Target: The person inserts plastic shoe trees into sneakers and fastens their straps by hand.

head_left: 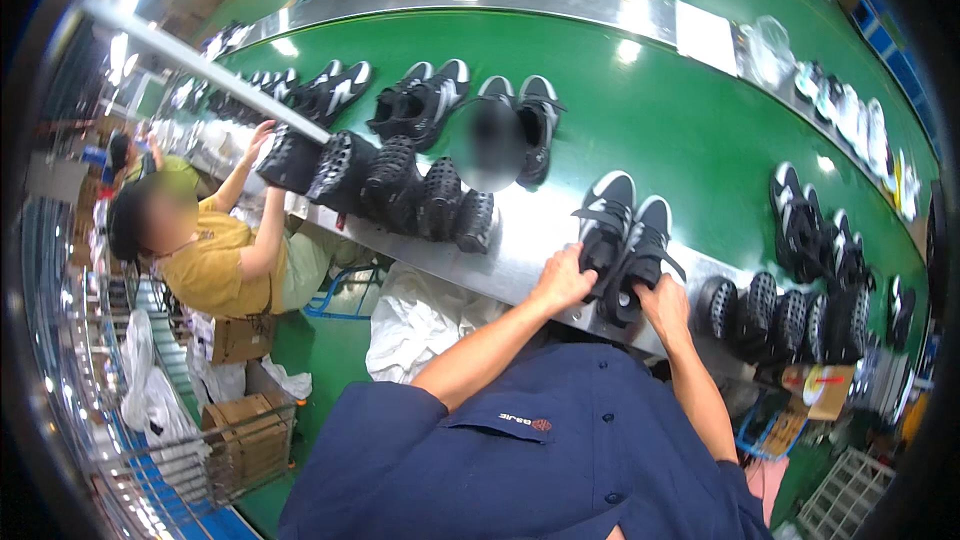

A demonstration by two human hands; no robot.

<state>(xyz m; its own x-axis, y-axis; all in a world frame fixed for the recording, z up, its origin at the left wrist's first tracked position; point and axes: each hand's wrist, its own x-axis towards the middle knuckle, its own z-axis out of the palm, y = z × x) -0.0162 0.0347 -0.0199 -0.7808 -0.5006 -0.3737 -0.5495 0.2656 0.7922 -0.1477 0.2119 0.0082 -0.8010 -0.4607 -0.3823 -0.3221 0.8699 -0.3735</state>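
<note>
Two black-and-white sneakers, the left sneaker (614,202) and the right sneaker (650,230), stand side by side before us, toes pointing away, heels over the steel border (525,258) of the green worktop (690,130). Our left hand (566,277) pinches the rear outer side of the left sneaker, thumb uppermost; our right hand (664,305) pinches the right sneaker near its heel, some fingertips hidden. To handle the pair well, we should keep both grips low and light at the heels, so that the soft collars do not crease, and turn the shoes together with toes level. The loose strap (674,262) jutting from the right sneaker could catch on our fingers, so we would best lay it flat, well apart from the neighbouring pair (538,125).
</note>
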